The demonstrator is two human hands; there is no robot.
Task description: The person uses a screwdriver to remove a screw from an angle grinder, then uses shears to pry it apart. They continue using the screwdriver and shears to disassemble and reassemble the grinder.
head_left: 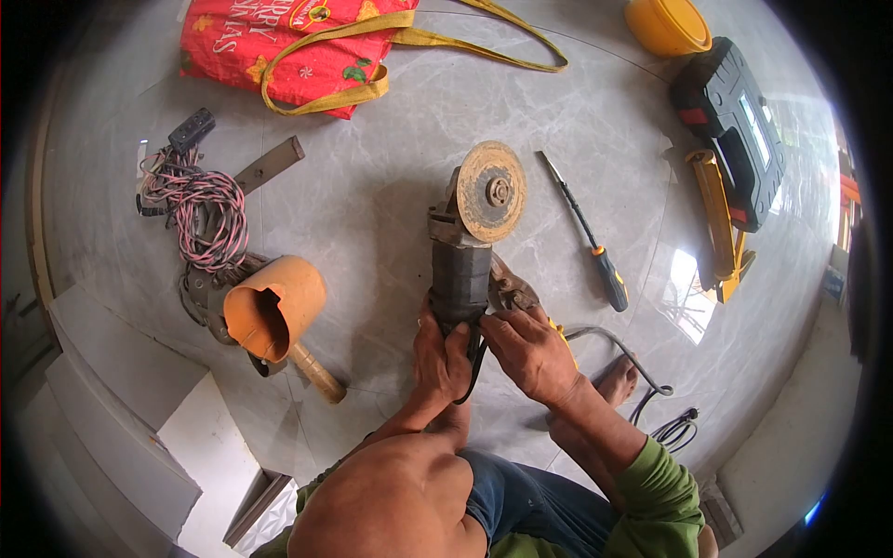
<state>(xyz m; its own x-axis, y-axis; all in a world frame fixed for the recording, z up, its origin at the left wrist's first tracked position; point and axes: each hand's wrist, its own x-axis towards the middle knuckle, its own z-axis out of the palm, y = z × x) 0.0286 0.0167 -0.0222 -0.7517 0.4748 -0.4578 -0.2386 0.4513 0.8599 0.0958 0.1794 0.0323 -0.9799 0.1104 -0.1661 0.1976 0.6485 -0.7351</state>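
An angle grinder [460, 279] stands upright in the middle, its worn round disc [491, 192] at the top facing up. My left hand [441, 358] is wrapped round the lower left of its dark body. At the lower right of the body, my right hand [530, 352] has its fingers bent and pressed together; what they pinch is hidden. Rusty pliers [513, 284] show just above my right hand, partly covered. A dark cord loops down between my hands. To the right, a screwdriver [595, 237] lies on the floor.
On the grey tiled floor [372, 186] are a red bag [288, 56], a coiled pink-and-black cord [209, 219], an orange scoop [302, 293] with a handle, a black case [735, 130], a yellow tool [718, 219], a yellow tub [670, 23] and a cable with plug [677, 428]. White panels stand lower left.
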